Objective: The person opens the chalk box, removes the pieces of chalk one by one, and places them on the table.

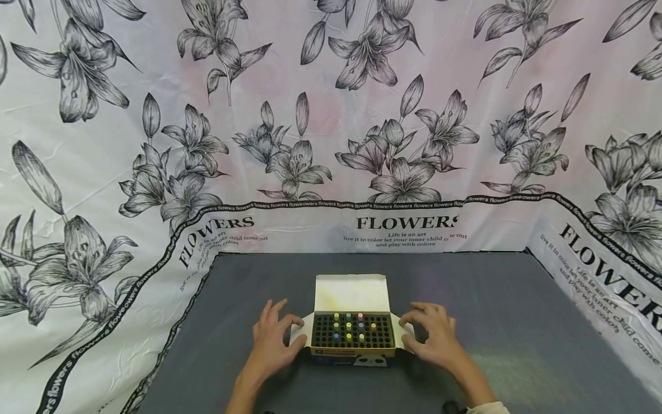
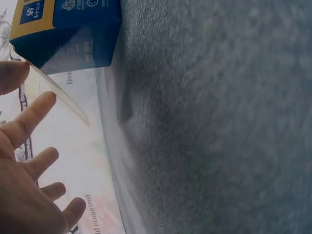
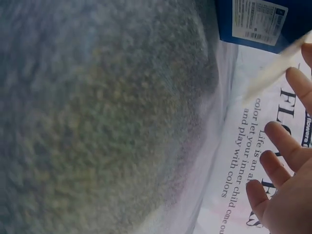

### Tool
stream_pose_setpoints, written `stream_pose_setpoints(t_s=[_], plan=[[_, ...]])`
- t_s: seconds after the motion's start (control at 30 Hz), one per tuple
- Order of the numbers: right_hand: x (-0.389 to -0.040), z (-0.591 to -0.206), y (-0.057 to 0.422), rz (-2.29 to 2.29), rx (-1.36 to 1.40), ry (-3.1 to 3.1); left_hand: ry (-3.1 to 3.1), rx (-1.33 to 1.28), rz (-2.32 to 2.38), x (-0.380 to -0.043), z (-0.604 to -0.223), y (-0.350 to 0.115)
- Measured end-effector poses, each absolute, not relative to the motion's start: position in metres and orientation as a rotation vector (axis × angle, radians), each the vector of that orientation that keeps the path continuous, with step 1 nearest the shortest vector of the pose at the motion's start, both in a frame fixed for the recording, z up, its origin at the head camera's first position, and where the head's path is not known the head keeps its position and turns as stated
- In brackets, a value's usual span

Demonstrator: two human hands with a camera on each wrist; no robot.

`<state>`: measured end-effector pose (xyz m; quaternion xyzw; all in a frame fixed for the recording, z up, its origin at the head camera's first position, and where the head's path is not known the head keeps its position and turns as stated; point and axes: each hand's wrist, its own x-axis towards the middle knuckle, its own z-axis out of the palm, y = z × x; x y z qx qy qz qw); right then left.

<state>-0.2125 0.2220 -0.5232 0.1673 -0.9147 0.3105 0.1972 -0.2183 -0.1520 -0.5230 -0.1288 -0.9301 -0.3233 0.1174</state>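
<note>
An opened cardboard box (image 1: 353,352), blue below with a yellow band, sits on the dark table. Its white lid (image 1: 351,292) stands up at the back. Inside, a black holder (image 1: 380,340) full of round holes carries several small pegs with yellow, blue, green, pink and orange ends. My left hand (image 1: 273,339) holds the box's left side flap (image 1: 306,332) between thumb and index finger, other fingers spread. On the opposite side, my right hand (image 1: 433,334) holds the right side flap (image 1: 407,330) the same way. Both flaps slant outward, seen edge-on in the wrist views.
A grey table (image 1: 248,276) lies under the box. White cloth (image 1: 310,230) printed with black lilies and "FLOWERS" lettering hangs along the back and both sides. A small dark object (image 1: 452,407) shows at the right wrist.
</note>
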Motion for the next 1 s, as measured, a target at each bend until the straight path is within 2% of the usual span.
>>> stream_pose_setpoints(t_s=[1.0], plan=[[-0.206,-0.536,0.197,0.986,0.442,-2.575,-2.782,-0.320,-1.245,-0.208,-0.530,-0.140]])
